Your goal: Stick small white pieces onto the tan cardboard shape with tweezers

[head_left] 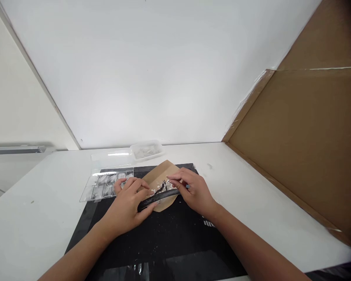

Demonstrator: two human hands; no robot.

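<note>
Workspace, tabletop craft type, wider premises undetermined: white table (251, 187) against white wall (149, 78); black work mat (169, 242); clear compartmented case (103, 174); brown cardboard panel (304, 128) stands at right.

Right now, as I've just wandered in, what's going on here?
A person's left hand holds a black rod over brown paper scattered with white bits. The right hand is at the rod's other end, fingertips together; I can't tell what they pinch. The paper lies on a black mat, with a clear divided box to the left and a tub behind.
</note>
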